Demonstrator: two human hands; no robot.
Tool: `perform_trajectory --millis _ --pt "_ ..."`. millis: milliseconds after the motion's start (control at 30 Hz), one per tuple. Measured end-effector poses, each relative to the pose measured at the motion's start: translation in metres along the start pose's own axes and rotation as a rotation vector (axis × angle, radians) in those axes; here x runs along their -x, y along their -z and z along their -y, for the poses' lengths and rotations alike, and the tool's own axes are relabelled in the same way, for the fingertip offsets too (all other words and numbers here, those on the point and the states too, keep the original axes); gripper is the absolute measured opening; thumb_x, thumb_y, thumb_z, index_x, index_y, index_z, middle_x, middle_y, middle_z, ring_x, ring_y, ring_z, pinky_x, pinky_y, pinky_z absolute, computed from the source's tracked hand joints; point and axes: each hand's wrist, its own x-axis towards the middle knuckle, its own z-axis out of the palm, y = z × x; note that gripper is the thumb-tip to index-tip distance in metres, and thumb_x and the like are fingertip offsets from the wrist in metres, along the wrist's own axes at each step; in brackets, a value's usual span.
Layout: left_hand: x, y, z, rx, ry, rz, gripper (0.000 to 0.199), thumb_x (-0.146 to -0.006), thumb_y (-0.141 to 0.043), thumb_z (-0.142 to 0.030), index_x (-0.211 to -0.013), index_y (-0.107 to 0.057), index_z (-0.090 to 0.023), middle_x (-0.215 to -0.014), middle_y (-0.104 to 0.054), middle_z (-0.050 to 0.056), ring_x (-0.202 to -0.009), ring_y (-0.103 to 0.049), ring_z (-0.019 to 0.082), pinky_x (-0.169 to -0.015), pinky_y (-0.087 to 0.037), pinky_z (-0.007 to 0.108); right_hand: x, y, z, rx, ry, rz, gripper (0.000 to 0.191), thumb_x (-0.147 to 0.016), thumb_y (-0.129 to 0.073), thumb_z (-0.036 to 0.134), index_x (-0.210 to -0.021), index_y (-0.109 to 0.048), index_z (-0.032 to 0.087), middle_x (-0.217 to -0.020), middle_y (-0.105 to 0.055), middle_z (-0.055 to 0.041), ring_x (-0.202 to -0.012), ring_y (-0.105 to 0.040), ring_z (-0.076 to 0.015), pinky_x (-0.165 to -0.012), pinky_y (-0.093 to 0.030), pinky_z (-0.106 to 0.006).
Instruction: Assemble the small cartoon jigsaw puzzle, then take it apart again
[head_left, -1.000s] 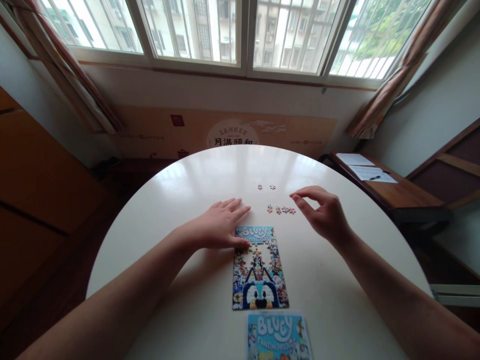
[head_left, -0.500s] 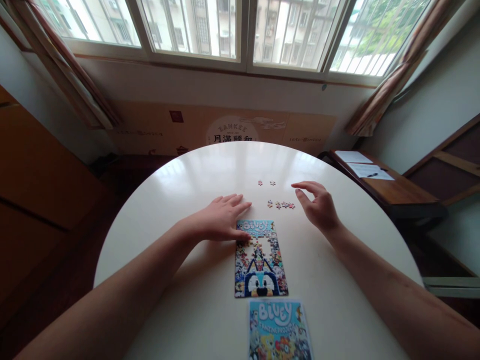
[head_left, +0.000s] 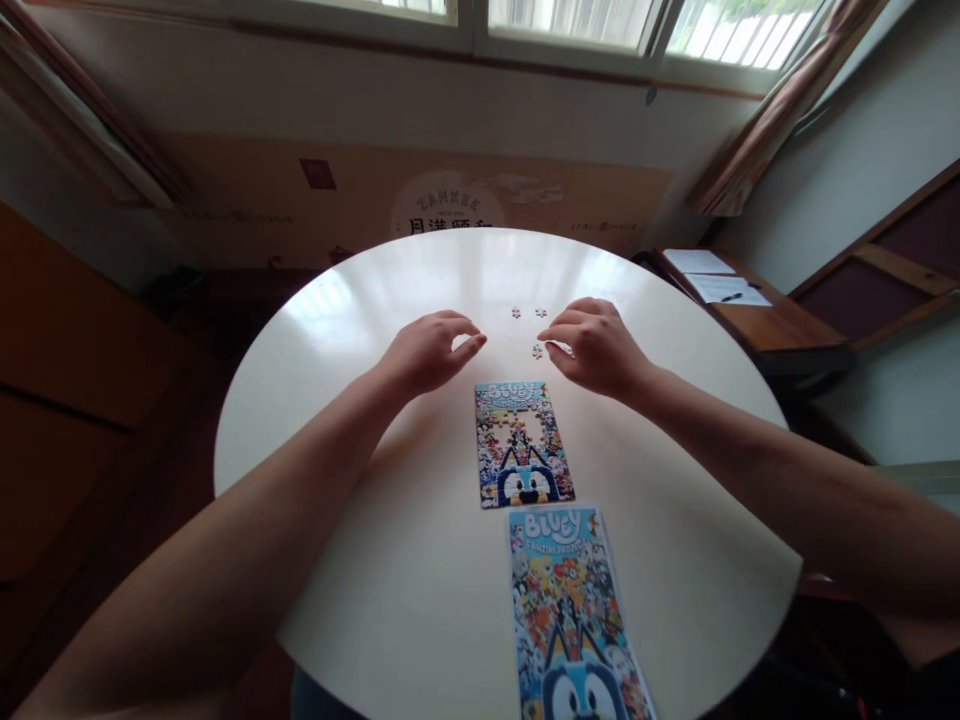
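Left hand (head_left: 436, 352): over or on the white table (head_left: 360, 600), up and left of the puzzle, thumb and forefinger curled close together at the tips. Can't tell if pinching a piece or nothing. Risk there: low forearm, so a drag toward the puzzle edge and a skewed outline.

Puzzle (head_left: 491, 475): mid-table, flat, between the forearms, mostly filled, with a ragged gap in the upper half. Weak spot: knobs around the gap, easy to pop up or spread under an off-centre push. Likely cause: pressing down with a piece turned wrong or from the wrong spot.

Loose pieces: two at the far side, left one (head_left: 516, 313) and right one (head_left: 541, 313), apart from each other; nearer one (head_left: 537, 351) just beside the right fingertips. More partly behind that hand, count unclear. Risk: a knuckle flick and a slide across the glossy top, or a pick-up of the wrong one due to similar size and busy colours.

Printed sheet (head_left: 570, 620): just below the puzzle, near the table edge. Risk: a snag from an arm, then a nudge into the puzzle.

Right hand (head_left: 596, 350): above the puzzle's upper right, fingers bent, thumb and forefinger nearly closed. Can't tell about contact or grip. Risk: blocked view of pieces beneath, hence a blind bump.
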Motion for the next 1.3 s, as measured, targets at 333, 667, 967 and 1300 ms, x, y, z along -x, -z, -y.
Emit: perform_trajectory --millis 333,667,967,1300 --pt "0.0 0.003 0.012 0.028 0.14 -0.238 0.035 -0.094 -0.047 -0.04 -0.091 -0.076 -0.02 -0.097 -0.074 0.007 -0.08 -0.065 0.022 -0.074 -0.049 0.035 -0.08 -0.002 -0.025 0.149 -0.311 0.326 0.026 -0.085 -0.058 0.02 -0.104 -0.076 0.019 -0.107 -0.068 -0.0101 -0.108 -0.054 -0.0289 -0.097 -0.04 -0.044" --pt "0.002 0.003 0.015 0.023 0.114 -0.149 0.031 -0.092 -0.049 -0.039 -0.093 -0.075 -0.021 -0.099 -0.074 0.006 -0.085 -0.067 0.023 -0.075 -0.052 0.035 -0.113 -0.028 -0.019 0.109 -0.43 0.449 0.04 -0.091 -0.058 0.049 -0.099 -0.072 0.012 -0.098 -0.068 -0.0133 -0.092 -0.062 -0.0193 -0.082 -0.049 -0.032" --pt "0.003 0.005 0.012 0.033 0.09 -0.109 0.031 -0.091 -0.05 -0.038 -0.094 -0.075 -0.02 -0.1 -0.074 0.007 -0.086 -0.067 0.024 -0.079 -0.052 0.037 -0.123 -0.032 -0.006 0.048 -0.425 0.515 0.032 -0.095 -0.061 0.041 -0.109 -0.065 0.012 -0.111 -0.063 -0.0086 -0.104 -0.06 -0.0176 -0.094 -0.051 -0.038" --pt "0.003 0.003 0.013 0.064 0.029 -0.103 0.03 -0.092 -0.051 -0.037 -0.094 -0.075 -0.02 -0.099 -0.073 0.008 -0.084 -0.065 0.023 -0.074 -0.051 0.035 -0.116 -0.019 0.001 -0.213 -0.34 0.49 0.013 -0.087 -0.069 0.019 -0.097 -0.069 0.011 -0.101 -0.068 -0.0063 -0.095 -0.064 -0.0161 -0.09 -0.053 -0.033"
